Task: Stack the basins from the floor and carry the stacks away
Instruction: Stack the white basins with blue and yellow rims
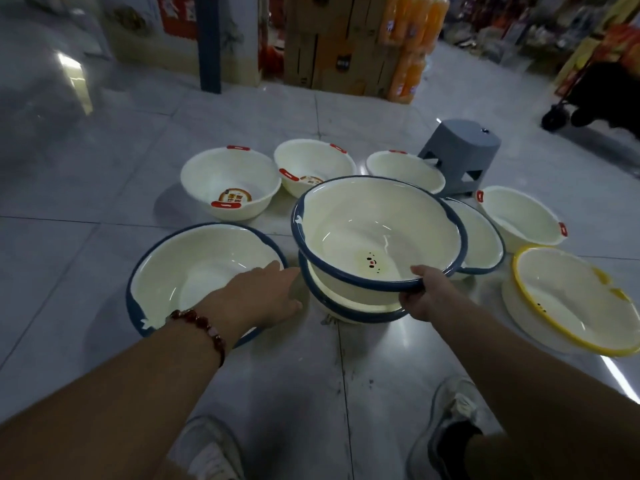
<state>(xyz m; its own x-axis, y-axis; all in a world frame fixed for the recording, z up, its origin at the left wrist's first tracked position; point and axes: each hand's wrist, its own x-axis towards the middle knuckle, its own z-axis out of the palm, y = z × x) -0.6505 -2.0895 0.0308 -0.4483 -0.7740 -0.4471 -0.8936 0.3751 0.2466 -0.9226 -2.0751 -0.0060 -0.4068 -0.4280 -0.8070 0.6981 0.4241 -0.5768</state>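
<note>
Altogether nine cream plastic basins are in view. Four have a dark blue rim: one lifted basin (379, 233) held tilted in the air, one lower basin (349, 303) directly under it on the floor, one wide basin (194, 271) at the left, and one half-hidden basin (479, 237) behind the lifted one at the right. Four smaller white basins with red handles stand in an arc behind: the first (230, 183), the second (313, 164), the third (405, 169) and the fourth (519, 216). One yellow-rimmed basin (571, 296) lies tilted at the far right.

The right hand (424, 294) pinches the near rim of the lifted basin, thumb on top and the fingers curled under it. The left hand (263, 296), with a dark red bead bracelet (201, 323) on the wrist, is flat with its fingers together, over the near edge of the wide basin and reaching toward the lower one.

A grey plastic stool (460, 154) stands just beside the third white basin. Two light sneakers (207, 452) show at the bottom edge.

The floor (86, 188) is glossy grey tile; behind are stacked cardboard boxes (329, 43) and orange drink bottles (412, 46).
</note>
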